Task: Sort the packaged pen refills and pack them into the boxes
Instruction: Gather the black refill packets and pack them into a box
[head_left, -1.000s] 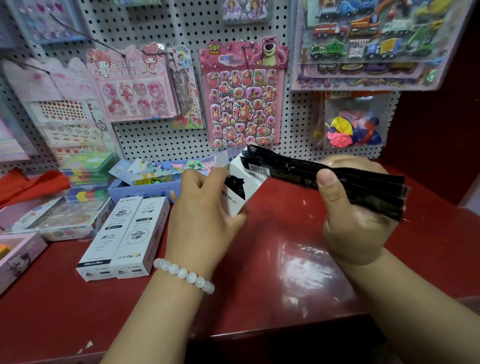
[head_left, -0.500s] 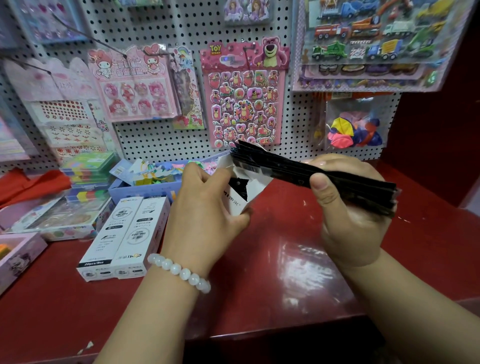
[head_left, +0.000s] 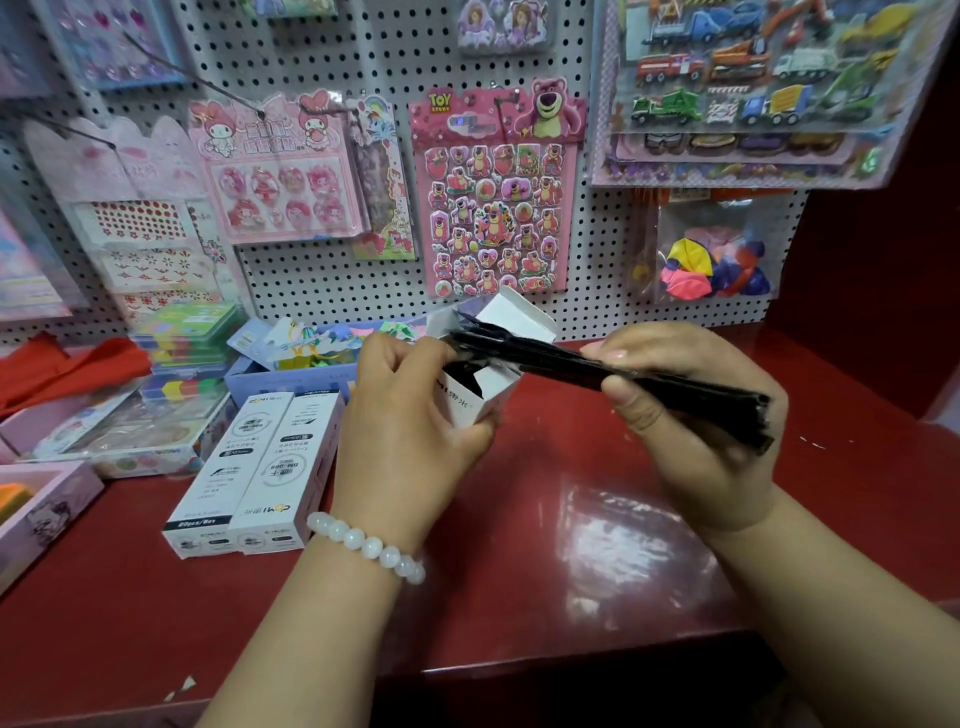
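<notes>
1. While your left hand curls round the white box, its flap stands up and the mouth faces your right hand.
2. Your right hand pinches a black bundle of packaged refills, thumb on the near side and fingers wrapped over the far side.
3. The bundle's left end sits right at the box's mouth, touching the flap; how far it reaches inside, you can't tell from here.
4. The bundle's other end sticks out past your right hand, away from the box.
5. Left of the box, two closed white boxes lie side by side, touching, on the red counter.
6. Behind the box stands a pegboard hung with sticker sheets, and a blue tray sits just left of the box, behind the closed pair.
</notes>
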